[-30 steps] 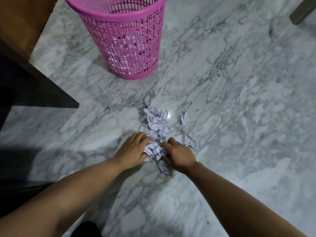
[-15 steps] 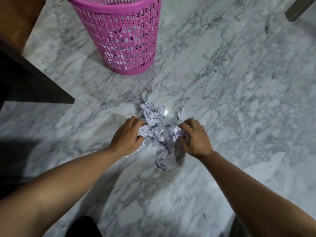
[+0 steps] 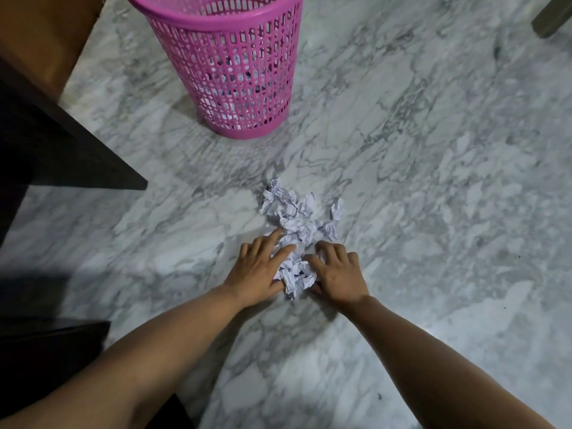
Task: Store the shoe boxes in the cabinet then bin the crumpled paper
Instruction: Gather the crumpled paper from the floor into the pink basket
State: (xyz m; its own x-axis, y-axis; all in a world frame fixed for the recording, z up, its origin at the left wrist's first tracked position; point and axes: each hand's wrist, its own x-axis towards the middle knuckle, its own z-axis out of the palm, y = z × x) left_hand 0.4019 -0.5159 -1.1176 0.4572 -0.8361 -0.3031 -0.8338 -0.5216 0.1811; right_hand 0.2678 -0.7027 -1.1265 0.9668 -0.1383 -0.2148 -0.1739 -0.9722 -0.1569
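Observation:
A pile of white crumpled paper (image 3: 294, 222) lies on the marble floor in the middle of the view. My left hand (image 3: 258, 269) rests on the pile's near left side, its fingers spread over the paper and its thumb tucked under a clump. From the right, my right hand (image 3: 339, 270) presses against the same near clump with bent fingers. The far part of the pile lies loose beyond both hands. A pink mesh bin (image 3: 229, 66) stands upright farther back, with some paper visible through its wall. No shoe box is in view.
A dark wooden furniture edge (image 3: 71, 156) juts in from the left, with a brown wooden panel (image 3: 46, 35) behind it. A furniture leg (image 3: 551, 17) shows at the top right. Grey-veined marble floor (image 3: 433, 181) stretches to the right of the pile.
Both hands have slid back from the pile's sides to its near end and sit closer together. My left fingers have flattened over the paper. The view has shifted, so the bin looks farther off.

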